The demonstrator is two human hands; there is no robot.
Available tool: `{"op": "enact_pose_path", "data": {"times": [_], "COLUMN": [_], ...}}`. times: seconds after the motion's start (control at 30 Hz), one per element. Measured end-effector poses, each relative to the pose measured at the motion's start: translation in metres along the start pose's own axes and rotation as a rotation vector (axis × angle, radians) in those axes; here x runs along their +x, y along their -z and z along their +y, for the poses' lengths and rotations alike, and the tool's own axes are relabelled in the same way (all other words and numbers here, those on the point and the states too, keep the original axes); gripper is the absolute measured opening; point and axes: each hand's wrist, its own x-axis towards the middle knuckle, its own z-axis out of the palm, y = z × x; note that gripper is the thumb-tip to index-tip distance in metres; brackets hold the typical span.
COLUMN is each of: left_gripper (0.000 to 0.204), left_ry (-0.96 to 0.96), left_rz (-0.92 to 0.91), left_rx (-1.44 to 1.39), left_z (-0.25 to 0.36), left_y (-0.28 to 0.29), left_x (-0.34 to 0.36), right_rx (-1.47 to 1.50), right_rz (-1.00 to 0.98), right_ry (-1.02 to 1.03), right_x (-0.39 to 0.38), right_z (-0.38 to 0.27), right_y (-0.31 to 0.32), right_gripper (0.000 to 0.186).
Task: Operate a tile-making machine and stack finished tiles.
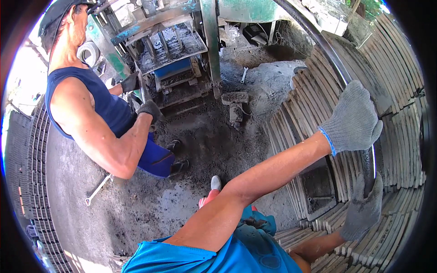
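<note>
A long dark metal bar (318, 38) slants down from the top edge toward my right side. My left hand (351, 119), in a grey knitted glove with a blue cuff edge, reaches across and is closed round the bar. Lower down, my right hand (363, 211), in a dirtier grey glove, is wrapped about the bar's near end; part of its grip is hidden. Beneath and behind the bar are stacks of thin flat boards (314, 98).
A co-worker (95, 104) in a dark blue sleeveless top and dark gloves stands left, handling part of a green-framed machine (170, 45). Spanners lie on the dusty floor, one near the co-worker (98, 191), another farther off (244, 75). Board stacks (405, 141) wall the right.
</note>
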Motion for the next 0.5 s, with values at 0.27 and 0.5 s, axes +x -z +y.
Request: {"op": "enact_pose_path", "data": {"times": [0.27,0.5], "left_gripper": [0.039,0.039], "left_ry": [-0.004,0.000], "left_rz": [-0.032,-0.002], "left_rx": [0.024,0.000], "left_z": [0.003,0.001], "left_y": [0.009,0.006], "left_x": [0.003,0.002], "right_rx": [0.020,0.016], "right_rz": [-0.018,-0.022], "right_ry": [-0.038,-0.050], "right_x": [-0.001,0.000], "right_z": [-0.004,-0.009], "right_y": [0.001,0.006], "right_gripper": [0.050,0.051]}}
